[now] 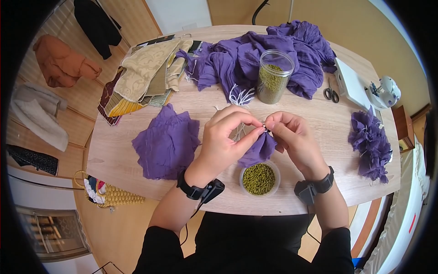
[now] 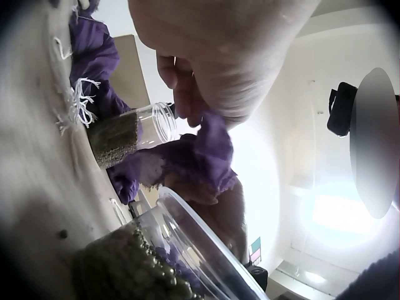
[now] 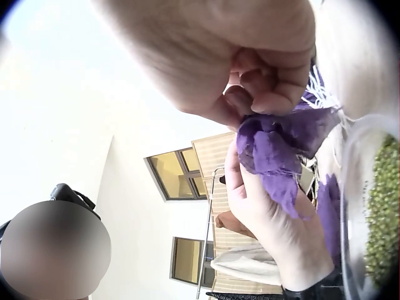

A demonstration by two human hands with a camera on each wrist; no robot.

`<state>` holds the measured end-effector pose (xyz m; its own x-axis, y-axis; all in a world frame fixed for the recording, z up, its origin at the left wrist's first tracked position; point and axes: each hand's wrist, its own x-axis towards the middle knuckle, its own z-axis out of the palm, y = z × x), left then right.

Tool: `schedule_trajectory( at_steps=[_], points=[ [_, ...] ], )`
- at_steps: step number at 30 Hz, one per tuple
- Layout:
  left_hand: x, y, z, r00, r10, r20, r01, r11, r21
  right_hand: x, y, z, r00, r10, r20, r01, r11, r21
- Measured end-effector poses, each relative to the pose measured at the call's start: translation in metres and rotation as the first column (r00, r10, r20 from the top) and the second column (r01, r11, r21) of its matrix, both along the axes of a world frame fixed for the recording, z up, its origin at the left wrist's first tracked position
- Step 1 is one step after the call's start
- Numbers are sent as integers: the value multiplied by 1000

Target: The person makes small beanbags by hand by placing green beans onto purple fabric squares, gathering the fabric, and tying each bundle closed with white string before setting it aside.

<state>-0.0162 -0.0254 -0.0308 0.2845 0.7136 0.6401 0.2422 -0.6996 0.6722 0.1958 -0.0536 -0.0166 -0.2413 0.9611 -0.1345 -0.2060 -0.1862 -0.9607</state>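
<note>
Both hands meet in front of the body, pinching the gathered top of a small purple cloth [image 1: 256,153] whose loose edges hang down. My left hand [image 1: 226,134] holds it between thumb and forefinger. From the other side, my right hand [image 1: 292,132] pinches at the same spot, its other fingers curled in the right wrist view. A bit of white thread shows at the meeting fingertips. Just below the cloth stands a clear round tub [image 1: 277,189] of green mung beans [image 1: 258,179]. The cloth's far side is hidden behind the fingers in the head view.
A tall clear jar [image 1: 273,84] of mung beans stands ahead, beside white strings [image 1: 241,97] and a purple cloth heap [image 1: 246,55]. Flat purple pieces [image 1: 166,141] lie left, below patterned fabric samples [image 1: 141,73]. Scissors [image 1: 331,94], a small sewing machine [image 1: 387,91] and purple bundles [image 1: 369,146] lie right.
</note>
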Motion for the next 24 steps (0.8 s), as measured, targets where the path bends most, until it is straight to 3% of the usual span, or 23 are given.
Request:
schedule_trajectory(
  at_steps=[7,13,15,18,24],
  points=[
    [0,-1,0,1000,8,-16,-8,1000,3,0,0,-1,1000,-6,16,5,1000,26],
    [1,0,-1,1000,16,-19,-16,1000,-22,-2,1,-5,983,-57,177,38,993,108],
    [0,1,-2,999,18,-33,-18,1000,14,-5,-1,-12,951,-170,259,72,935,348],
    [-1,1,-4,999,11,-50,-12,1000,-23,-7,-6,-10,882,-240,406,16,875,484],
    [1,0,-5,999,-43,31,48,982,-180,-9,-5,-11,888,-259,379,43,868,494]
  ],
)
